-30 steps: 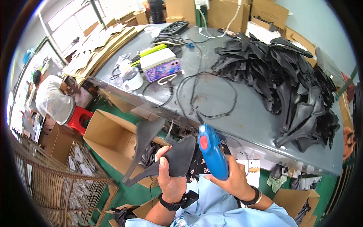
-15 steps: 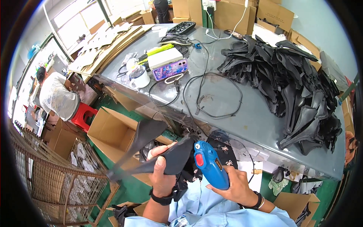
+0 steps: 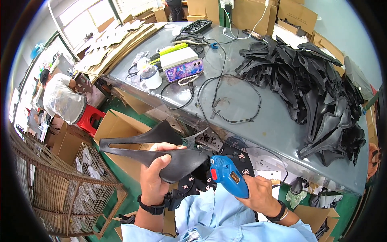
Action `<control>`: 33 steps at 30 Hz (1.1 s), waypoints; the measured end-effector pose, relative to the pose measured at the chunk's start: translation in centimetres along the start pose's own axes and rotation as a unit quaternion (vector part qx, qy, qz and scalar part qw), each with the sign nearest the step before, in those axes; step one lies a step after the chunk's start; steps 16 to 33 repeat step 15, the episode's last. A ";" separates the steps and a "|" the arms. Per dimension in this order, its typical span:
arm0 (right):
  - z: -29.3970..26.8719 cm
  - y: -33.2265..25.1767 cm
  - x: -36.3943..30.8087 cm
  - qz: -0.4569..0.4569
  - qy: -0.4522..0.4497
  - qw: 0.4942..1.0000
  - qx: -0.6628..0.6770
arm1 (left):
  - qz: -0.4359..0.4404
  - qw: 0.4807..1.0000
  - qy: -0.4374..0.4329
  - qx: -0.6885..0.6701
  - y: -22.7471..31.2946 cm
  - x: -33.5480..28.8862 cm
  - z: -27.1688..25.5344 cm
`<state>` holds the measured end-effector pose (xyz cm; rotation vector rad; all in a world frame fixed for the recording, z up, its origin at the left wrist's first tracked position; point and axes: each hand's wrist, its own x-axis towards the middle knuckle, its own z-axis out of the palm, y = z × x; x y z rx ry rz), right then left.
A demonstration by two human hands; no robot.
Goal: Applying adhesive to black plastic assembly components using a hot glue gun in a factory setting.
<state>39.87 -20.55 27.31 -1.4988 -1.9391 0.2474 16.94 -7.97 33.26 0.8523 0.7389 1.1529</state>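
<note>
My left hand (image 3: 155, 173) grips a black bicycle saddle piece (image 3: 183, 161), thumb on top and fingers beneath. The piece is forked, its long slotted end reaching left. In my right hand (image 3: 262, 195) is a blue handheld power tool (image 3: 229, 179) with a red button, fingers wrapped round its rear end. The tool's front end meets the right edge of the saddle piece; the exact contact point is too small to make out. A thin strip (image 3: 195, 139) of dark material shows just above that edge.
A grey table (image 3: 242, 133) stands ahead, with a large pile of black saddle pieces (image 3: 298, 76) at right. A looped cable (image 3: 217, 115), white mug (image 3: 151, 78) and purple phone (image 3: 183, 70) lie on it. Left are a cardboard box (image 3: 113, 131), wicker rack (image 3: 68, 197) and seated person (image 3: 62, 97).
The saddle piece has turned flatter and its slotted end has swung up. My left hand has moved slightly left; the tool has shifted a little right and down.
</note>
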 end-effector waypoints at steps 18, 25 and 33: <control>1.3 0.2 -0.2 0.043 -0.015 0.999 0.020 | -0.041 0.992 0.058 0.105 -2.9 1.7 -2.5; 1.3 0.2 -0.2 0.043 -0.015 0.999 0.020 | -0.041 0.992 0.058 0.105 -2.9 1.7 -2.5; 1.3 0.2 -0.2 0.043 -0.015 0.999 0.020 | -0.041 0.992 0.058 0.105 -2.9 1.7 -2.5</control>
